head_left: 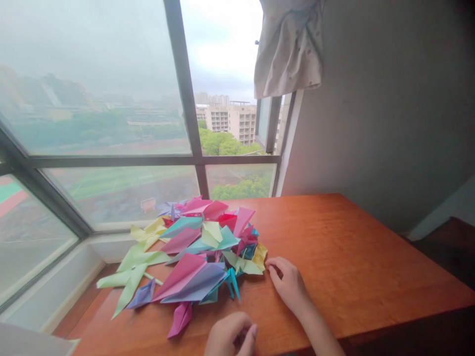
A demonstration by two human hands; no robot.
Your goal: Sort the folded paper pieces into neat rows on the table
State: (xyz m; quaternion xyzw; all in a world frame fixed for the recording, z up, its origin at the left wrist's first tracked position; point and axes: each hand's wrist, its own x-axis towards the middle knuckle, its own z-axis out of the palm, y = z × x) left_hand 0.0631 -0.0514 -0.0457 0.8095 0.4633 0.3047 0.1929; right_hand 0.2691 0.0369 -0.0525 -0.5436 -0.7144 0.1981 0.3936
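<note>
A heap of folded coloured paper shapes (196,247) lies on the left part of a wooden table (352,257): pink, purple, teal, green and yellow planes and cranes. My right hand (287,282) rests on the table at the heap's right edge, fingers curled, fingertips touching a yellow piece (260,254). My left hand (232,336) is at the near table edge, closed in a loose fist, just below a small pink folded piece (180,319). What it holds, if anything, is hidden.
A large window (111,123) with dark frames stands behind the table, with buildings and trees outside. A white curtain (289,47) is bunched at the top. A grey wall (389,109) is on the right. The right half of the table is bare wood.
</note>
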